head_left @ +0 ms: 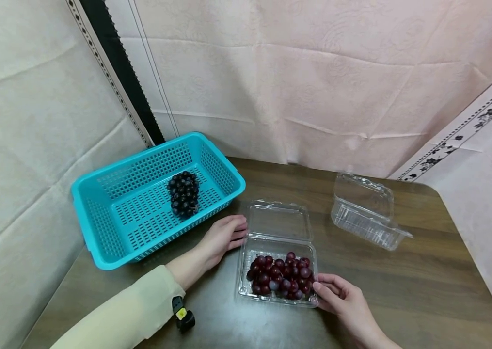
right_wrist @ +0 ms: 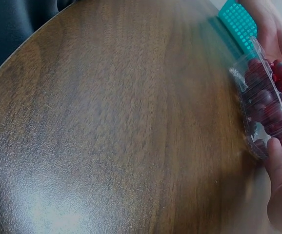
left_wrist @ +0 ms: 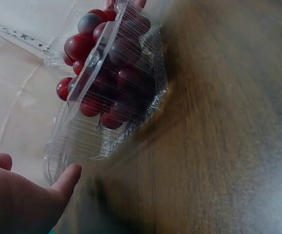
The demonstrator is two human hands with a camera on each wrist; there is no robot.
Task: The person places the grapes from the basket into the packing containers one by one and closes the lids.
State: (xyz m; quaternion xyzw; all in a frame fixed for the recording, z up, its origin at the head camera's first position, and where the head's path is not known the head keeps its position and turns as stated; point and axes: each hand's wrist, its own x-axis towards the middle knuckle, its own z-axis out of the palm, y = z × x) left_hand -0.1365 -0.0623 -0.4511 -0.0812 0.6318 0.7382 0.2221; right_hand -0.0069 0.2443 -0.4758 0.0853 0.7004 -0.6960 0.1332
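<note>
A clear plastic clamshell box [head_left: 279,222] lies with its lid folded back, and a bunch of red grapes [head_left: 281,277] fills its lower half. My right hand [head_left: 345,304] pinches the box's right front corner, thumb on the rim and fingers at the side. At the left edge near the hinge, my left hand [head_left: 224,237] touches the box with its fingers extended. In the left wrist view, the left thumb [left_wrist: 65,181] lies against the box's corner. The right thumb [right_wrist: 276,158] presses the box wall in the right wrist view.
A turquoise slotted basket [head_left: 138,220] stands to the left, with a bunch of black grapes [head_left: 183,194] inside. Back right is a second clear clamshell box [head_left: 363,220], its lid raised. Cloth curtains [head_left: 315,87] border the wooden table [head_left: 429,271].
</note>
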